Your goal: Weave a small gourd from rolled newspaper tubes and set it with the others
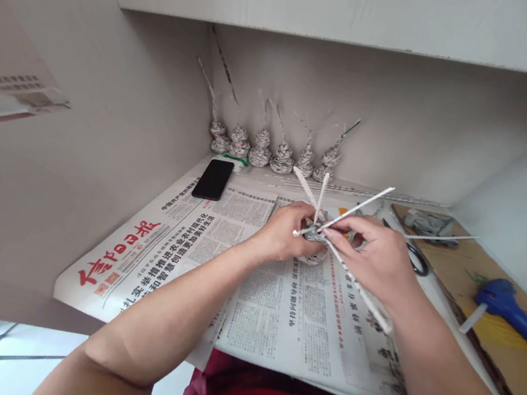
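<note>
Over the newspaper-covered table I hold a small woven paper gourd (313,259), its body mostly hidden by my fingers. My left hand (292,227) is closed around its left side. Rolled paper strips (362,205) fan out from its top in several directions. With my right hand (367,248) I pinch one of these strips close to the woven rim, thumb and forefinger together. A longer printed paper strip (361,292) slants down toward me beneath the right hand.
Several finished-looking woven paper gourds (261,149) line the back wall. A black phone (213,180) lies on the newspaper (154,260). At right, a blue glue gun (525,323) rests on cardboard (460,287), near scissors (417,259). A shelf (339,8) overhangs the table.
</note>
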